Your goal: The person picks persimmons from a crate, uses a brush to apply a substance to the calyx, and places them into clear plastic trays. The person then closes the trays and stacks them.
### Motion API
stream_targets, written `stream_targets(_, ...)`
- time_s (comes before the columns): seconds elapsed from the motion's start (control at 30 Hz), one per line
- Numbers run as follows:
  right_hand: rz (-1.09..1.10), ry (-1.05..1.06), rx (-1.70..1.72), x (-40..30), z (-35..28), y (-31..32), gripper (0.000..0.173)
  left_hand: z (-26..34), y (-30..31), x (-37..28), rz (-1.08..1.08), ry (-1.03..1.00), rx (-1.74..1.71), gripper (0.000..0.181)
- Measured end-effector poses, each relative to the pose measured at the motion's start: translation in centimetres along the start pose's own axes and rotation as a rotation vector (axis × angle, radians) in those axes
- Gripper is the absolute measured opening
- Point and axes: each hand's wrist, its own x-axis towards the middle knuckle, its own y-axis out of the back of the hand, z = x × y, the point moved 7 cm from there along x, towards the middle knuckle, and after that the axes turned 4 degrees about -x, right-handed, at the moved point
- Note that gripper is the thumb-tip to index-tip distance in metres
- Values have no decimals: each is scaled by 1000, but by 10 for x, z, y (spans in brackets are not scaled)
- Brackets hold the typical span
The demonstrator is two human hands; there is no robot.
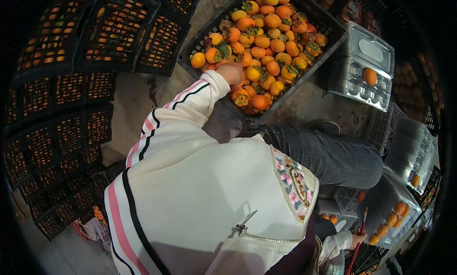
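My left hand [232, 74] reaches from a striped white sleeve into a black plastic crate [254, 120]. The crate is heaped with orange persimmons [272, 68], some with green calyxes. My fingers are down among the fruit near the crate's left corner and mostly hidden, so their grip is unclear. At the lower right, my right hand [357, 238] holds a slim red-handled brush [362, 229], bristles upward. Several persimmons [383, 230] lie in rows on clear plastic packaging [392, 241] beside that hand.
Stacked black crates [107, 35] of fruit line the left side. Right of the heaped crate, an open clear plastic clamshell [371, 89] holds one persimmon [370, 76]. More clear trays [414, 157] and a wire basket [375, 128] stand beyond my bent leg [328, 157].
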Motion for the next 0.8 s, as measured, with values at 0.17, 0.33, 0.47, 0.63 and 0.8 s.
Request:
stream_targets(0.17, -21, -14, -26, 13, 20, 0, 33, 14, -14, 4, -120, 49, 66, 27)
stream_targets(0.33, 2, -77, 25, 13, 25, -6, 32, 20, -28, 20, -23, -51, 250, 31)
stream_targets(0.47, -41, -63, 67, 19, 27, -13, 32, 18, -39, 28, -239, 67, 403, 20)
stream_targets(0.63, -80, -113, 69, 23, 33, -14, 34, 20, -31, 34, -310, -34, 389, 28)
stream_targets(0.8, -24, -94, 20, 25, 35, -8, 34, -1, 8, 5, -149, 43, -553, 32)
